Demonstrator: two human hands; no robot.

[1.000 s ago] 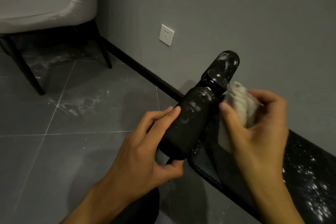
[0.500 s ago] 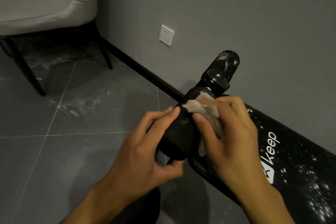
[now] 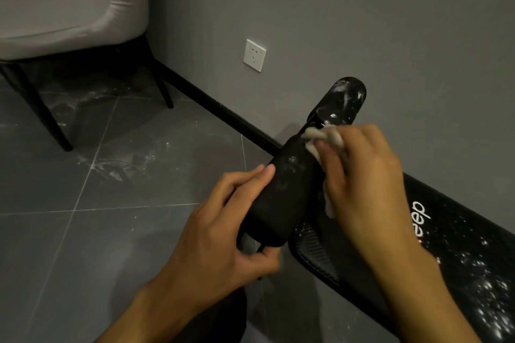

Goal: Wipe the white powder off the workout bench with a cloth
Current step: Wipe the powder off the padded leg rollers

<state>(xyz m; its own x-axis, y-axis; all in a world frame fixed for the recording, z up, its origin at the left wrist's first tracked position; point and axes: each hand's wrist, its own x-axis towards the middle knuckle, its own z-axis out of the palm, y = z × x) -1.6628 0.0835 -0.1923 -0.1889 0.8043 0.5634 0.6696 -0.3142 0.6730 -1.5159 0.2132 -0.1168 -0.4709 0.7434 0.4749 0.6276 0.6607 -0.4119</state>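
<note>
The black workout bench (image 3: 457,253) runs from the lower right toward the wall, its pad speckled with white powder. At its end sit two black foam rollers: the near roller (image 3: 281,198) has faint powder smears, and the far roller (image 3: 344,101) is streaked white. My left hand (image 3: 223,237) grips the near roller's lower end, thumb under it. My right hand (image 3: 362,178) holds a crumpled whitish cloth (image 3: 320,138) pressed against the near roller's upper end, by the joint between the rollers. Part of the cloth hangs below my palm.
White powder is scattered on the dark grey floor tiles (image 3: 111,164). A grey upholstered chair (image 3: 64,5) on black legs stands at the upper left. A white wall socket (image 3: 254,54) sits on the grey wall above a black skirting board.
My right hand brought the cloth onto the near roller, then slid it up to the roller's far end. The roller shows less powder. My left hand kept its grip.
</note>
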